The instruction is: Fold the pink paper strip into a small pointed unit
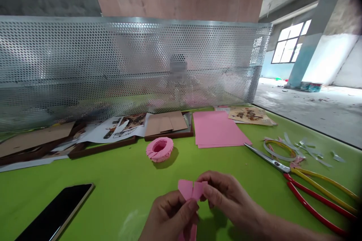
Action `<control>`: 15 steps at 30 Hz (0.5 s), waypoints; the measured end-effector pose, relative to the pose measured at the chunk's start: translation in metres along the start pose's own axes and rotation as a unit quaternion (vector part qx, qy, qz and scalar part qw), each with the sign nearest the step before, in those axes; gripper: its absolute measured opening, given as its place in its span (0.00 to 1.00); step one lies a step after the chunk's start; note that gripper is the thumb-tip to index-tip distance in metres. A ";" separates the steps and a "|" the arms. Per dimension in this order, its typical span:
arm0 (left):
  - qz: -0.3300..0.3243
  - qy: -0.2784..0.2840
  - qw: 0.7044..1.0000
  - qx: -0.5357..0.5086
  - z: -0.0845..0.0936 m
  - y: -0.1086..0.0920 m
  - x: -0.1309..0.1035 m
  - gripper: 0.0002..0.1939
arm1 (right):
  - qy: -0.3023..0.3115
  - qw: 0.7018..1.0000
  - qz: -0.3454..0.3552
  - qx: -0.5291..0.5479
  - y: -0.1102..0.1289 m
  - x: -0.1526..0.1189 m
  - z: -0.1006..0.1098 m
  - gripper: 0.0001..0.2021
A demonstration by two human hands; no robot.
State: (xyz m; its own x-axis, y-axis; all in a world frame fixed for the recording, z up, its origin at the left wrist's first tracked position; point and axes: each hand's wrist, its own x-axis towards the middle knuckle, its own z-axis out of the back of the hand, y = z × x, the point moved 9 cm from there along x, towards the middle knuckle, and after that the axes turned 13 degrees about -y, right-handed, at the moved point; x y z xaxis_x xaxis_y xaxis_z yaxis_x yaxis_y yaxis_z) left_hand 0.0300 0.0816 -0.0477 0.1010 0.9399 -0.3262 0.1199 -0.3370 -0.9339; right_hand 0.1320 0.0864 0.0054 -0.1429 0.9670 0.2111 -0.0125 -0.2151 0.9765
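A small folded piece of pink paper (186, 188) with a slit at its top edge is held between both hands, low in the middle of the view. My left hand (172, 212) pinches it from below, thumb in front. On the right side, my right hand (226, 196) grips the upper corner between thumb and fingers. More pink paper shows beneath my left fingers. Beyond the hands, a round, ruffled pink paper ring (160, 149) rests on the green table (118, 173). Farther back lie flat pink sheets (219, 130).
Scissors with red and yellow handles (283, 167) lie at right, beside a tape roll (279, 150) and clear scraps. A phone (56, 211) lies at left. Cardboard pieces (166, 122), frames and printed pictures line the back, before a perforated metal screen (127, 64).
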 end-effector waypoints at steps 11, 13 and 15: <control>-0.035 0.019 0.999 0.023 -0.010 -0.011 -0.006 0.17 | -0.026 0.997 -0.016 -0.068 -0.008 0.000 -0.001 0.12; -0.046 -0.003 0.998 0.031 -0.008 -0.018 -0.008 0.15 | -0.030 0.996 -0.012 -0.078 -0.008 0.000 0.000 0.12; -0.051 -0.021 0.998 0.025 -0.006 -0.021 -0.009 0.15 | -0.027 0.996 -0.006 -0.079 -0.007 0.000 -0.001 0.11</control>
State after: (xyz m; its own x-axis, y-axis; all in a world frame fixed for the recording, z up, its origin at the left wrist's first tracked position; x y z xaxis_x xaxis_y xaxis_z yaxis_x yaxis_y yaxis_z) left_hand 0.0327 0.0802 -0.0242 0.0492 0.9709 -0.2343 0.0779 -0.2376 -0.9682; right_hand 0.1314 0.0879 -0.0011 -0.0889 0.9746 0.2056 -0.1705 -0.2183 0.9609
